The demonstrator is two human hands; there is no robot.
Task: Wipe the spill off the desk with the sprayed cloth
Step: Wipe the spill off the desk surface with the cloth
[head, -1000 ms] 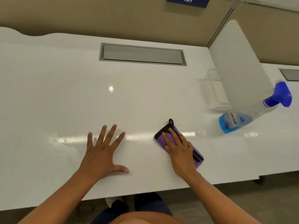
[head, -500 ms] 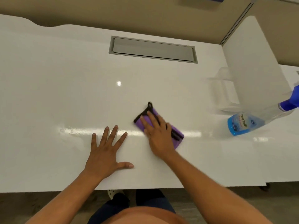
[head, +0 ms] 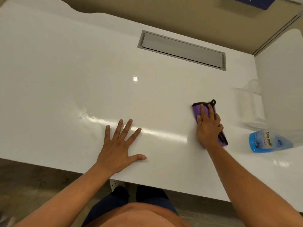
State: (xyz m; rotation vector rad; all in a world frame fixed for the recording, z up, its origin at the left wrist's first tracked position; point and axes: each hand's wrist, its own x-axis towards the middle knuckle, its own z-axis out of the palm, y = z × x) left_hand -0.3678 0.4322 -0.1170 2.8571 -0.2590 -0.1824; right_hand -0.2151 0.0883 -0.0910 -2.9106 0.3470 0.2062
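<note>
A folded purple cloth [head: 196, 110] with black trim and a black loop lies on the white desk [head: 65, 71], right of centre. My right hand [head: 208, 126] presses flat on top of it, covering most of it. My left hand [head: 118, 148] rests flat on the desk near the front edge, fingers spread, holding nothing. A faint patch of clear droplets, the spill [head: 83, 114], glints on the desk to the left of my left hand, well away from the cloth.
A spray bottle of blue liquid [head: 268, 141] lies on its side to the right of the cloth. A white divider panel [head: 282, 79] with a clear plastic holder [head: 250, 105] stands at the right. A grey cable hatch [head: 182, 49] sits at the back.
My right hand slid the cloth left towards my left hand, then back to the right, away from it. My left hand stayed flat in place.
</note>
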